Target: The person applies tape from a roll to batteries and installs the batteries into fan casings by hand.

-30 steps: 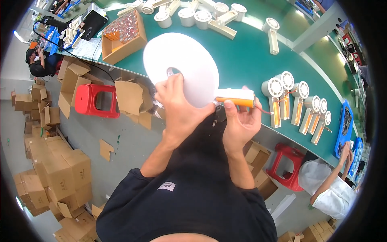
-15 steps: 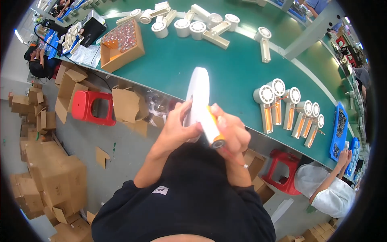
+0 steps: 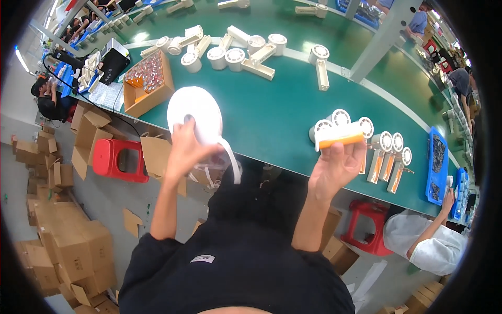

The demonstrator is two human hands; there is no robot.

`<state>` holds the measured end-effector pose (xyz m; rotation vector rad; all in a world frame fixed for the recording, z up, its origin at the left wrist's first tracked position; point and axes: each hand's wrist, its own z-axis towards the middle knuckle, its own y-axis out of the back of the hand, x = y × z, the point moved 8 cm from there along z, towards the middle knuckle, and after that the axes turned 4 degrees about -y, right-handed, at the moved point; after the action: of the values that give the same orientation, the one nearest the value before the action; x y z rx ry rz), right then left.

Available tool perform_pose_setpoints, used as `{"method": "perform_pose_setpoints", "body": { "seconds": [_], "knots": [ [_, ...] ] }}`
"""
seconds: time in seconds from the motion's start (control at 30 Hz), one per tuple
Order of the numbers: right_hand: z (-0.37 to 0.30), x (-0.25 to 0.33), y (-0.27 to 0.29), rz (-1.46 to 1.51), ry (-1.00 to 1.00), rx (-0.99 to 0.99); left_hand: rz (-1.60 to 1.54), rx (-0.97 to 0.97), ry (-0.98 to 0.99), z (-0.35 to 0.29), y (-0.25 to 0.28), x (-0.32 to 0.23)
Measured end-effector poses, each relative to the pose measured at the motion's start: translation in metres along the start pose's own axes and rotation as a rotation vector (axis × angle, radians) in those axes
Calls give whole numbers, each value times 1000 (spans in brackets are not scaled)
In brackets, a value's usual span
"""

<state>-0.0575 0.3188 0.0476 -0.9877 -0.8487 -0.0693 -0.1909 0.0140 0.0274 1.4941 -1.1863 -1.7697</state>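
My left hand (image 3: 184,149) grips a large roll of white tape (image 3: 197,104) by its centre, at the near edge of the green table. A loose tape end (image 3: 231,159) curls down from the roll, beside my fingers. Off to the right, my right hand (image 3: 337,170) pinches an orange cylindrical battery (image 3: 340,142) from below, fingertips upward. Along the battery's upper side lies a white strip (image 3: 342,129). Just behind it stand several cream round-headed fan housings (image 3: 386,141), some with orange inside their open handles; the battery and hand partly cover the nearest ones.
A cardboard box (image 3: 149,104) of orange cylinders stands at the table's left edge. More cream housings (image 3: 259,69) lie across the far side, near a metal post (image 3: 384,42). Red stools (image 3: 117,159) and cartons are below. A co-worker (image 3: 418,238) sits right, by a blue tray (image 3: 434,180).
My hands have moved apart: the left with the tape roll to the left, the right with the battery to the right. The roll now shows its flat face, with a loose end hanging.
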Motion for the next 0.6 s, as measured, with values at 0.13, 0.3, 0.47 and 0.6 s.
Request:
{"method": "perform_pose_setpoints", "body": {
  "seconds": [0.13,0.3,0.47,0.6],
  "knots": [
    [-19,1,39,-34,-73,-80,140,81,-116,52,-4,28],
    [-44,14,64,-79,-209,-79,-46,-185,-371,85,7,-36],
    [-45,29,87,-197,-254,-175,-256,36,-806,170,-70,-181],
    [-38,51,91,-242,-200,-195,95,51,-956,265,-140,-219]
  ]
}}
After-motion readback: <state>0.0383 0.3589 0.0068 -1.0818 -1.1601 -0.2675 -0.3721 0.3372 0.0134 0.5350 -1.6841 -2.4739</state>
